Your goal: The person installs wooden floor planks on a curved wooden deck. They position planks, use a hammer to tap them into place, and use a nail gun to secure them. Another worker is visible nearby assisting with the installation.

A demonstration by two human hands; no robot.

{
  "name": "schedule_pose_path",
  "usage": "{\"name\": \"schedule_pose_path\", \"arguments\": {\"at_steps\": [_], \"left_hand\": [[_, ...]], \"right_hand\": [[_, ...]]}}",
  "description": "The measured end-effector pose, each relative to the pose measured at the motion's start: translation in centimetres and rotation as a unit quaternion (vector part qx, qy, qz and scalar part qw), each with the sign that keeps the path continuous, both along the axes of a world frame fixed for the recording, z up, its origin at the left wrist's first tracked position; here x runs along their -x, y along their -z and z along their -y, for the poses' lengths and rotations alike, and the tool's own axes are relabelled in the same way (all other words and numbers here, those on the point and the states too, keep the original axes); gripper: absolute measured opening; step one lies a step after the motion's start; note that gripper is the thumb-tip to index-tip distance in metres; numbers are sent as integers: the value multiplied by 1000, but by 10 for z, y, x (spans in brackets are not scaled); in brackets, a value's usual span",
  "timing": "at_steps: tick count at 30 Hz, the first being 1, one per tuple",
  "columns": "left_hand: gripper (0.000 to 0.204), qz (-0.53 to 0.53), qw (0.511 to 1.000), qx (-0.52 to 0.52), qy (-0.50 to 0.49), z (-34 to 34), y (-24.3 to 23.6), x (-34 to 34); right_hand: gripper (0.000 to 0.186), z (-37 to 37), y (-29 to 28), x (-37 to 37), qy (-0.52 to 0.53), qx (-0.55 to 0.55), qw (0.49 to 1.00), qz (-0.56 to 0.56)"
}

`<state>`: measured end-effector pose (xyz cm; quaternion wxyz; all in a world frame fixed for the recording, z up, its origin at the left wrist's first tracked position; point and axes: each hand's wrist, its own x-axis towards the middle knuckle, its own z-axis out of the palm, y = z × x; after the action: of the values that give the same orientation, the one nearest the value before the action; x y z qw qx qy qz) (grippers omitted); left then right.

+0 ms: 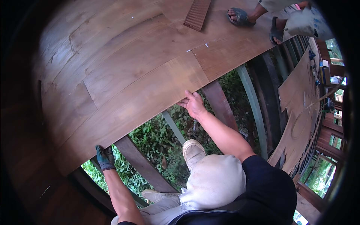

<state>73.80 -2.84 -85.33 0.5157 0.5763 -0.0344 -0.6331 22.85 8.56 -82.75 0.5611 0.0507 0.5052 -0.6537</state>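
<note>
A long light-brown wooden board (150, 93) lies along the open edge of the plank floor. My left hand (105, 157), in a dark green glove, grips the board's lower left edge. My right hand (193, 103), bare, holds the same edge farther right, with thumb up and fingers partly hidden under it. Below the edge, dark joists (143, 159) and a green beam (172, 125) span the open gap above leafy plants. My shoe (193, 152) is beside the green beam, under my bent knee.
Another person's sandalled feet (242, 17) stand on the floor at top right, near a grooved reddish plank (197, 13). Loose plywood sheets (294, 93) lie across the joists at right, with tools beyond. Timber window framing (332, 135) is at the far right; dark boards fill the left side.
</note>
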Motion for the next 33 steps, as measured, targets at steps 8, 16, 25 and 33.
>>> {"name": "schedule_pose_path", "arguments": {"at_steps": [8,16,25,33], "left_hand": [[33,45,998,-24,33,0,-17,18],[39,44,998,-36,15,2,-18,36],[37,39,996,-80,15,17,-20,26],[32,14,999,-37,32,18,-9,5]], "right_hand": [[31,4,-13,-3,9,-21,1000,-17],[28,-3,-11,2,16,-31,999,-29],[26,-1,-3,-6,36,1,999,-2],[26,7,-8,-12,63,-39,997,-27]]}}
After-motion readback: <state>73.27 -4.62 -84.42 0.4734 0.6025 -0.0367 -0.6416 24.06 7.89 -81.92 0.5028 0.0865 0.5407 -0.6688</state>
